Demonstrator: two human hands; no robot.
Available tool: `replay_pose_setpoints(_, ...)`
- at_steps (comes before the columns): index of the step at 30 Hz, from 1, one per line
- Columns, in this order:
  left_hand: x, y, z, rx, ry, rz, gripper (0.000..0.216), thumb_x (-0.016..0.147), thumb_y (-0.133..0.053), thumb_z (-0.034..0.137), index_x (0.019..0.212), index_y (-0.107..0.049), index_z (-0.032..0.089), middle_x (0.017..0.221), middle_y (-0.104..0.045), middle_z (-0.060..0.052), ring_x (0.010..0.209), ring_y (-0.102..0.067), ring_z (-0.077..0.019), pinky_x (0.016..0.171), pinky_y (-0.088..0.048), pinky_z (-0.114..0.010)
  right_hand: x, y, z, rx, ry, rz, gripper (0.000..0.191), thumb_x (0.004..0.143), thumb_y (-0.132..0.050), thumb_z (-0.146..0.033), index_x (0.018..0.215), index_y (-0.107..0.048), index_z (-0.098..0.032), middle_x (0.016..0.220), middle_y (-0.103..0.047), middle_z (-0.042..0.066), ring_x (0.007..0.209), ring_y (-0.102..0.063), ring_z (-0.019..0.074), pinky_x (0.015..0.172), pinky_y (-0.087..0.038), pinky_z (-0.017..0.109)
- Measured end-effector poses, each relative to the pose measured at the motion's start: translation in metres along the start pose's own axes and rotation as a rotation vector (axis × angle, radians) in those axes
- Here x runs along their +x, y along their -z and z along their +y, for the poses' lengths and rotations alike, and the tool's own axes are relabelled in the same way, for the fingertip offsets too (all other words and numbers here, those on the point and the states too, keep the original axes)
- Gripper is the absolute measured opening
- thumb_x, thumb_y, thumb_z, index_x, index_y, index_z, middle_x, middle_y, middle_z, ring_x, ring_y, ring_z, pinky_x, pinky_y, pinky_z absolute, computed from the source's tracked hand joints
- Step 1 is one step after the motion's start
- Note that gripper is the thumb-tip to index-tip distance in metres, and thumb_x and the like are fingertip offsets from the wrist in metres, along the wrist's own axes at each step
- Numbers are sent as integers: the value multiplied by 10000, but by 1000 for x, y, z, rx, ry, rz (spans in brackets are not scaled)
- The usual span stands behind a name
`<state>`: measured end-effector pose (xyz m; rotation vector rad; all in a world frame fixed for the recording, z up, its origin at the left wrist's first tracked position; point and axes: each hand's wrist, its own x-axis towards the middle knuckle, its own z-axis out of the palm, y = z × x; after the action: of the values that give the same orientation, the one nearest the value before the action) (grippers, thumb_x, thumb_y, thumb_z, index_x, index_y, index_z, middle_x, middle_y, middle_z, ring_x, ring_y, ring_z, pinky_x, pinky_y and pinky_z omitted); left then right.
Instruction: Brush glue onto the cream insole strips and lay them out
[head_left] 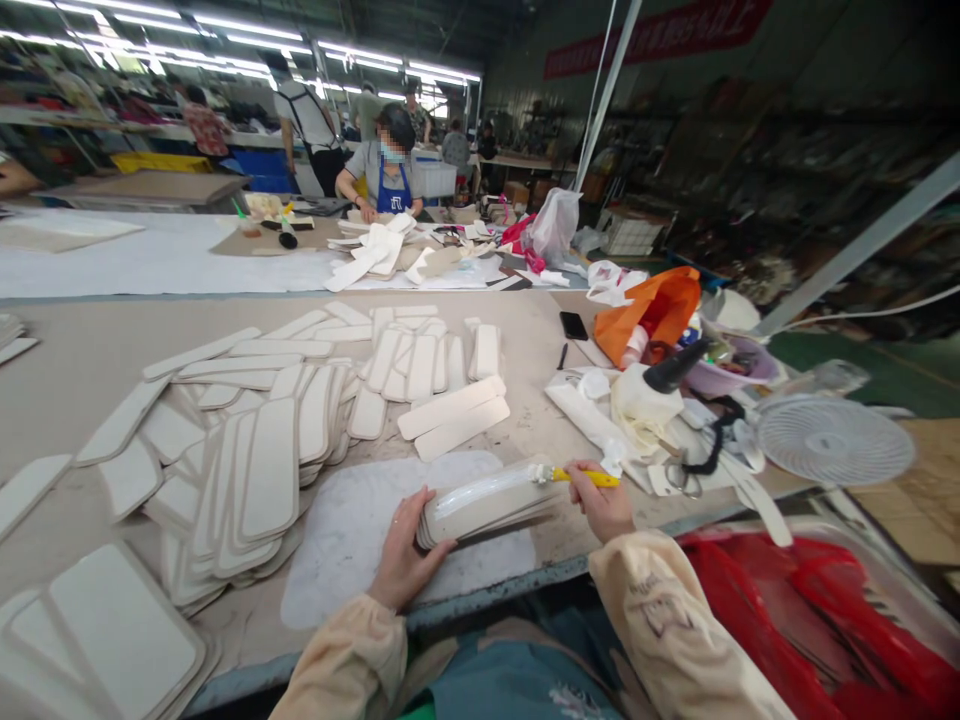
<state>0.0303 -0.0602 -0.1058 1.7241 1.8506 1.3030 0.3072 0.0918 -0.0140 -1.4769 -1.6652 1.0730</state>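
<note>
My right hand [602,502] is closed around the yellow handle of a brush [583,477]. Its whitish, coated tip touches the top of a stack of long pale strips with rounded ends [491,500]. A wet, glossy white streak runs along the upper strip. My left hand [409,548] grips the near left end of this stack, thumb in front and fingers behind. Beneath the stack lies a white sheet [330,560] on the table. Two loose pale strips [457,415] rest just behind it.
Piles of pale rounded pieces [270,470] cover the table's left. On the right are a white bottle with a black cone tip [649,400], an orange bag [649,310], a phone [574,325], a fan [836,440] and red plastic [817,620]. A co-worker [386,170] stands opposite.
</note>
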Motion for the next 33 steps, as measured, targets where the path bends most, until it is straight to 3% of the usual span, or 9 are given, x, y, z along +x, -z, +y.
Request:
replay_pose_setpoints(3,0,0,0,6,7,-13,751,758,-678,367,1408,-319,258,1304,-548,-117,1235,-479,-314,1074,-343,-520,-1,10,0,-53,12,72,358,812,-514,-554,804,-587,-204,500,-516,-33,490,-488,149,520,-384,275)
replay_pose_setpoints(6,0,2,2,-9,47,-31,751,743,-692,404,1392,-345,253,1308,-543,-126,1242,-472,-322,1070,-343,-529,-13,0,-7,49,45,84,350,799,-539,-556,792,-584,-209,488,-497,-35,463,-456,140,490,-371,274)
replay_pose_setpoints(11,1,3,5,-39,63,-53,800,715,-713,443,1396,-349,234,1322,-533,-141,1254,-462,-324,1071,-342,-520,-47,-49,-29,386,-9,-245,296,842,-526,-499,810,-565,-207,482,-480,-46,419,-379,112,416,-300,246)
replay_pose_setpoints(15,1,2,4,-39,22,-36,832,722,-713,431,1422,-303,247,1317,-536,-137,1238,-477,-311,1053,-363,-501,-62,-81,-40,409,10,-426,275,860,-523,-453,778,-556,-193,488,-482,-51,436,-386,95,444,-321,224)
replay_pose_setpoints(18,0,1,3,-36,5,-29,836,723,-719,416,1426,-296,257,1313,-538,-132,1229,-485,-306,1043,-373,-497,-61,-87,-41,365,24,-498,275,865,-517,-442,773,-559,-187,485,-484,-55,435,-381,85,446,-320,215)
replay_pose_setpoints(22,0,2,2,-46,-8,-24,818,730,-718,389,1426,-307,264,1315,-542,-122,1223,-489,-303,1046,-375,-486,-49,-73,-36,282,52,-501,256,876,-509,-412,763,-563,-189,498,-493,-53,463,-409,89,465,-325,213)
replay_pose_setpoints(33,0,0,-2,45,-58,-22,784,768,-686,367,1429,-276,269,1304,-538,-118,1222,-485,-299,1044,-389,-497,-11,0,-7,65,39,-238,246,846,-494,-435,752,-560,-218,485,-490,-52,455,-444,126,467,-347,253)
